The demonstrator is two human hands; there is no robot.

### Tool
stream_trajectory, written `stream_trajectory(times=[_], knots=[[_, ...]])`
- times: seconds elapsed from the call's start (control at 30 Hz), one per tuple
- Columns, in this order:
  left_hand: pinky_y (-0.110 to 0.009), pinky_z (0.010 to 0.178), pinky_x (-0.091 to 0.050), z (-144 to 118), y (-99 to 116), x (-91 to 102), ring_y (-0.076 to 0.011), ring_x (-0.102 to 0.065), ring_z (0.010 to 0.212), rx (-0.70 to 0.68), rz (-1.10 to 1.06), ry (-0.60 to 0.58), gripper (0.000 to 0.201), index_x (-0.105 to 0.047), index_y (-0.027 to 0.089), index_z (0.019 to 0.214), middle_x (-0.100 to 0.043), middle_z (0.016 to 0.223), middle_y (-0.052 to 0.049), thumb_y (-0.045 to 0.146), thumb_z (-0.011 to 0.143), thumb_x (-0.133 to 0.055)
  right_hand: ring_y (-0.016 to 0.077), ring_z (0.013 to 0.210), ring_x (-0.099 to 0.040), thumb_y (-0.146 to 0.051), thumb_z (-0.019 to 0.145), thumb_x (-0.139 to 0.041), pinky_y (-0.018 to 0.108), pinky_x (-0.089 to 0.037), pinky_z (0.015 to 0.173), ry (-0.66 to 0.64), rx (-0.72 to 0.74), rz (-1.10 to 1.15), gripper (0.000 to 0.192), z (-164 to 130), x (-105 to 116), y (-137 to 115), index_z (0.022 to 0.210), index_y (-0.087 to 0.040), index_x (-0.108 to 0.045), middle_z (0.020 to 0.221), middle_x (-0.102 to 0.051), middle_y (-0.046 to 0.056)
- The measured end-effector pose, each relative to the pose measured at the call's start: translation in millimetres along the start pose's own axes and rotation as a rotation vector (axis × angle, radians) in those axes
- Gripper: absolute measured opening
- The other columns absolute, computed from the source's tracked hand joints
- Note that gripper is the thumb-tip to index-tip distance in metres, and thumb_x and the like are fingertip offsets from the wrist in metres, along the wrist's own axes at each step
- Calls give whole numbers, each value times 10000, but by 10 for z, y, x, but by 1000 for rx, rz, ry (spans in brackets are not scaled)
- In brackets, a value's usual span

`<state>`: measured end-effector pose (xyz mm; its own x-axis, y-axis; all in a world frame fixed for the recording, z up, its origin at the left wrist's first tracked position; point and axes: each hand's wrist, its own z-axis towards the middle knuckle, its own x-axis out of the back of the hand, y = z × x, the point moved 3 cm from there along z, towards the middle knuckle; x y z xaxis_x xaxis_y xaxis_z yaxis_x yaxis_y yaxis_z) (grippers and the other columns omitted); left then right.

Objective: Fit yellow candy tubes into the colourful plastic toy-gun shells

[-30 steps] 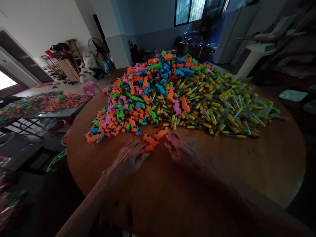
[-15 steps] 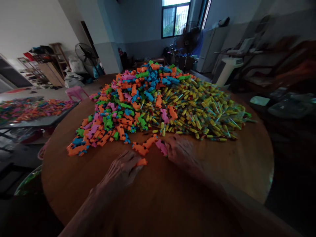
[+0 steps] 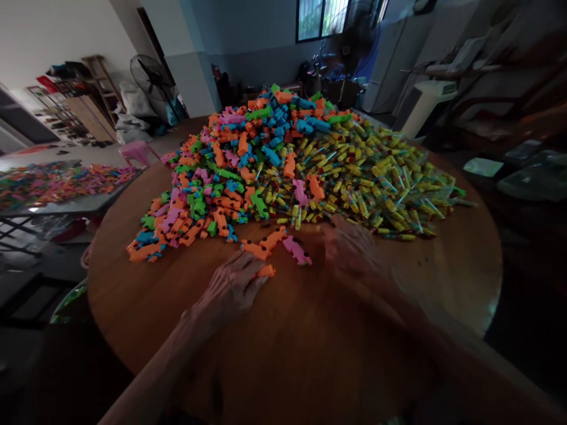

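Note:
My left hand (image 3: pixel 234 280) rests on the near part of the table, its fingers closed round an orange toy car (image 3: pixel 266 271) whose end pokes out past the thumb. Just beyond its fingertips lie two more orange toy cars (image 3: pixel 273 237), touching each other. A pink toy car (image 3: pixel 297 250) lies on the bare wood between my hands. My right hand (image 3: pixel 352 245) is at the near edge of a heap of small yellow-labelled clear tubes (image 3: pixel 354 171). Motion smears its fingers, and I cannot make out anything in them.
A big heap of orange, blue, green and pink toy cars (image 3: pixel 221 177) covers the left and back of the round wooden table (image 3: pixel 301 342). More toy cars (image 3: pixel 66 186) cover another table at left. A pink stool (image 3: pixel 138 152) and standing fans (image 3: pixel 150 74) are beyond.
My right hand has left the pink toy car and moved right, toward the yellow tubes. My left hand keeps the orange toy car. The whole view has tilted downward slightly.

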<state>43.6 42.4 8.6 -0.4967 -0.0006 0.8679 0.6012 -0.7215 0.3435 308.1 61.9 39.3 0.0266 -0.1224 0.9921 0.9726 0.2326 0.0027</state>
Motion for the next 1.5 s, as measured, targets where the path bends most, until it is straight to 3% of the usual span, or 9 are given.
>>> stream_trajectory(times=[0.1, 0.2, 0.33, 0.5, 0.7, 0.87, 1.07, 1.3, 1.5], knots=[[-360, 854, -469, 7, 22, 3, -217, -556, 998, -9, -29, 4, 184, -641, 182, 1096, -620, 1033, -86, 254, 985, -514, 143, 678, -484, -140, 864, -491, 290, -268, 574, 16, 142, 126, 218, -213, 23, -333, 1026, -181, -631, 1042, -581, 90], [-363, 850, -469, 23, 74, 13, -224, -554, 1006, -31, -50, -14, 184, -639, 184, 1111, -617, 1029, -85, 190, 960, -535, 160, 740, -541, -98, 827, -504, 291, -349, 602, -66, 292, 213, 269, -357, 1, -653, 1073, -140, -607, 1129, -583, 131], [-353, 822, -463, 7, 127, 11, -220, -553, 963, -18, -40, -62, 189, -636, 187, 1105, -604, 959, -71, 156, 947, -536, 192, 771, -586, -76, 782, -495, 311, -404, 599, -119, 344, 193, 317, -397, -22, -829, 1083, -97, -592, 1181, -571, 181], [-343, 800, -455, -29, 141, -7, -207, -555, 912, -13, -72, -53, 182, -642, 180, 1072, -603, 930, -68, 156, 953, -507, 217, 768, -614, -83, 737, -519, 328, -429, 566, -156, 383, 149, 422, -459, -80, -868, 1154, -88, -581, 1182, -571, 185], [-343, 782, -440, -18, 150, -2, -215, -540, 923, -30, -63, -37, 144, -641, 161, 1008, -596, 940, -80, 150, 938, -515, 220, 805, -613, -53, 824, -462, 349, -477, 657, -92, 298, 207, 310, -426, -137, -792, 1097, -112, -597, 1128, -592, 162], [-346, 784, -442, -40, 148, 6, -211, -538, 916, -21, -60, -35, 172, -648, 166, 1055, -599, 925, -74, 164, 953, -510, 227, 937, -588, -55, 848, -488, 350, -489, 801, -70, 327, 372, 225, -426, -142, -799, 1030, -127, -600, 1047, -592, 132], [-349, 804, -466, -40, 148, 9, -214, -555, 937, -26, -45, -45, 175, -640, 163, 1058, -607, 942, -76, 140, 939, -514, 212, 904, -578, -65, 845, -512, 331, -475, 778, -82, 367, 370, 219, -414, -134, -821, 1028, -134, -612, 1025, -599, 118], [-362, 812, -457, -44, 149, -3, -215, -549, 933, -45, -58, -51, 178, -616, 162, 1079, -607, 955, -78, 136, 962, -485, 192, 848, -562, -79, 843, -526, 299, -460, 735, -97, 399, 376, 352, -387, -124, -795, 1169, -170, -621, 980, -614, 92], [-349, 791, -454, -17, 137, 1, -218, -551, 930, -45, -81, -46, 163, -627, 157, 1054, -607, 942, -79, 137, 958, -496, 197, 834, -564, -70, 797, -527, 310, -455, 705, -137, 451, 279, 396, -357, -113, -815, 1178, -133, -612, 1058, -599, 126]])
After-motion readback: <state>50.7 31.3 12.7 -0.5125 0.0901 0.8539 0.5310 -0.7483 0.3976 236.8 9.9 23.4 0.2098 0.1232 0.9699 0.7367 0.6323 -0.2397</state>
